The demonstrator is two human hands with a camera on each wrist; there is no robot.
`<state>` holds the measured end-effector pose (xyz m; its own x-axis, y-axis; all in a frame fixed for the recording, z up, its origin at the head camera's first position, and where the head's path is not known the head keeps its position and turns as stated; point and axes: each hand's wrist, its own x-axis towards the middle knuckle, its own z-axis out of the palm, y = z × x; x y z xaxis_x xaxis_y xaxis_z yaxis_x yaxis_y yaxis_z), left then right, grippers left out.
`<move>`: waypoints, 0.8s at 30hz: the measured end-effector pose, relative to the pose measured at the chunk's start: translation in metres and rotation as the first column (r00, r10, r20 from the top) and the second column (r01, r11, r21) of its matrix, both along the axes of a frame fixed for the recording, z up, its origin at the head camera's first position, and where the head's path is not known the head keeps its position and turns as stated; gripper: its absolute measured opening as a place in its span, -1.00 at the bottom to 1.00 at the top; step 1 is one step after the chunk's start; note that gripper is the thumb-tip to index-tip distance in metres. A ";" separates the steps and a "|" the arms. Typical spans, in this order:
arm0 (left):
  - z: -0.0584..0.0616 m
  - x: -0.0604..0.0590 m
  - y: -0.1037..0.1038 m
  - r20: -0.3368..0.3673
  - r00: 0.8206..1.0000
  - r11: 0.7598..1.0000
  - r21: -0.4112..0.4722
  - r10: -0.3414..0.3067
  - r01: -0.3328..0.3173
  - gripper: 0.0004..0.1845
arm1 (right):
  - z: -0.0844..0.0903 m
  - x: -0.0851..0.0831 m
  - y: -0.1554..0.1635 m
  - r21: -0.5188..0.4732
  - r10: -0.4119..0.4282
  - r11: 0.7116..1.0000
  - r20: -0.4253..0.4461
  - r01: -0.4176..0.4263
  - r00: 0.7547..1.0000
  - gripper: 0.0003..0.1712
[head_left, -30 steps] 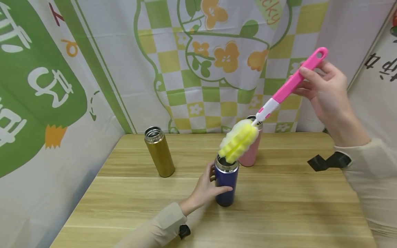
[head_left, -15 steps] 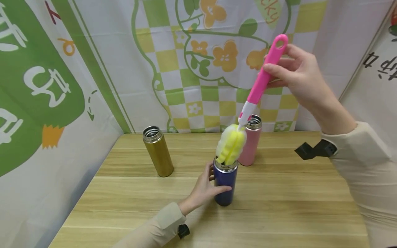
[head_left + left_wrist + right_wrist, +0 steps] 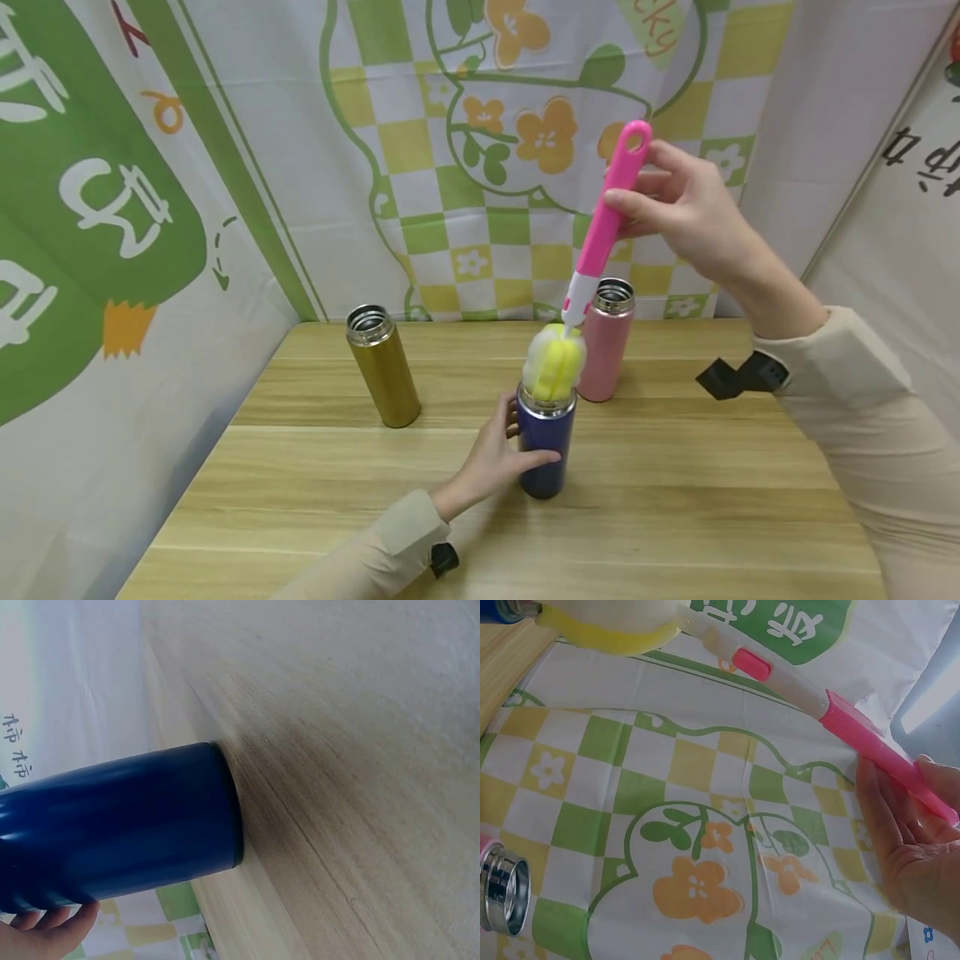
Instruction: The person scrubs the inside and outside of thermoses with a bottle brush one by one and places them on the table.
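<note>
My left hand [image 3: 495, 454] grips a dark blue bottle [image 3: 546, 442] that stands upright and lidless on the table. In the left wrist view the base of the blue bottle [image 3: 150, 821] rests on the wood, with fingertips curled along its side. Pinched between the thumb and fingers of my right hand [image 3: 686, 204] is the pink handle of a bottle brush [image 3: 600, 233]. Its yellow and white sponge head [image 3: 553, 362] sits in the mouth of the blue bottle, mostly above the rim. The right wrist view shows the handle [image 3: 885, 754] held near its end.
An open gold bottle [image 3: 386, 371] stands to the left on the wooden table [image 3: 315, 500]. Just behind the blue bottle, to the right, is an open pink bottle [image 3: 606, 346]. A patterned cloth [image 3: 472, 225] hangs along the table's back edge.
My right hand has moved left and then down, bringing the brush more upright and its sponge head into the blue bottle's mouth. The left hand keeps its grip in place.
</note>
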<state>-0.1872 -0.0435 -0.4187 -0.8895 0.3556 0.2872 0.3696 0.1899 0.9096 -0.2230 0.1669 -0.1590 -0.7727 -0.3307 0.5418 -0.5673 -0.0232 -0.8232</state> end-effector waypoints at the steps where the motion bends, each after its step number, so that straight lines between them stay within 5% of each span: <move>1: 0.001 0.001 0.000 0.005 1.000 1.000 -0.002 0.003 -0.003 -0.17 | -0.001 0.001 -0.001 0.013 -0.005 1.000 -0.003 0.005 1.000 -0.73; 9: 0.014 0.005 0.001 0.028 1.000 1.000 0.002 0.001 -0.001 -0.19 | -0.010 0.002 -0.011 0.119 -0.039 0.992 -0.028 0.042 0.999 -0.71; 14: 0.006 0.001 0.001 0.011 1.000 1.000 -0.006 0.004 -0.004 -0.19 | -0.017 0.003 -0.019 0.139 -0.008 0.990 -0.071 0.018 0.997 -0.70; 21: 0.033 0.016 0.000 0.034 0.999 1.000 -0.010 0.002 -0.002 -0.23 | -0.026 0.007 -0.028 0.232 0.011 0.972 -0.136 0.021 0.991 -0.71; 24: 0.034 0.015 0.001 0.032 0.999 1.000 -0.013 -0.001 0.002 -0.23 | -0.032 0.008 -0.030 0.266 0.019 0.964 -0.139 0.019 0.990 -0.69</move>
